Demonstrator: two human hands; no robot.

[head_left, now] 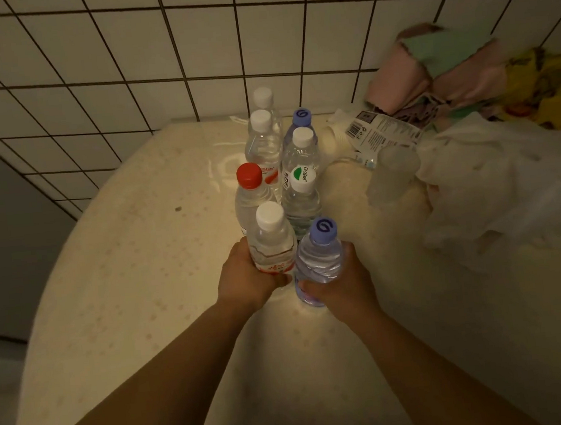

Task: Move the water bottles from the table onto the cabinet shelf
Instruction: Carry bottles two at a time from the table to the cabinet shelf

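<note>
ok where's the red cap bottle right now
In the head view the red cap bottle stands upright on the table, at the left of the bottle cluster, just behind the white-capped bottle held in the left hand.

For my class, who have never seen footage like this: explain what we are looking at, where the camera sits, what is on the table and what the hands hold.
There is no machine here: a person wears one wide-angle camera on the head, so the picture looks down along both forearms.

The left hand grips a white-capped bottle with a red label. The right hand grips a purple-capped bottle. Both bottles are upright, at the near end of a cluster.

Behind them on the pale round table stand six more bottles: one red-capped bottle, another with a purple cap, and four white-capped. To the right lie a sleeve of plastic cups, white plastic bags and folded cloths. A tiled wall stands behind. No cabinet shelf is in view.
</note>
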